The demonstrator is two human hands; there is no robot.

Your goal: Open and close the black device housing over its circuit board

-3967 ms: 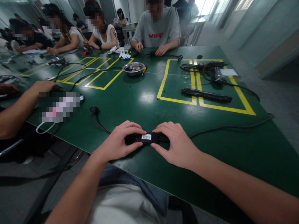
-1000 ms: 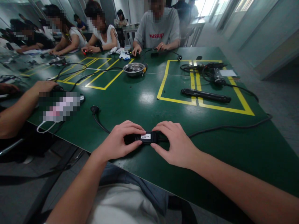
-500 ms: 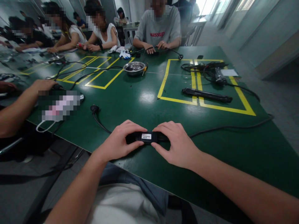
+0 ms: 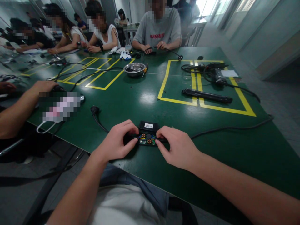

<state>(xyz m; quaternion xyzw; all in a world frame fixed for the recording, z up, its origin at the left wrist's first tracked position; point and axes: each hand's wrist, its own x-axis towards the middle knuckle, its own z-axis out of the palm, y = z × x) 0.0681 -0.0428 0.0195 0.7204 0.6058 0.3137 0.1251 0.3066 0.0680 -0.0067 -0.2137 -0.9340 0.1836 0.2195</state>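
A small black case lies opened in front of me, its circuit board [image 4: 147, 139] with copper coils and coloured wires facing up. Just beyond the board rests the black cover [image 4: 148, 126] with a white label. My left hand [image 4: 122, 139] pinches the left end of the case where a cable enters. At the right end, my right hand [image 4: 174, 142] pinches the case or its cable; the fingertips partly hide that spot. One cable runs left to a black plug [image 4: 95, 110], another runs off to the right [image 4: 231, 127].
On the green table [image 4: 131, 106] stand a metal bowl [image 4: 134, 69], a black wrapped bundle [image 4: 207, 95] and coiled cables [image 4: 220, 75] inside yellow tape. A neighbour's arm [image 4: 25, 100] reaches in at left, near a pink-and-white item [image 4: 62, 107]. People sit across the table.
The labelled cover has come off the case and now lies just beyond it, exposing the circuit board. Both my hands have moved slightly and hold the ends of the case.
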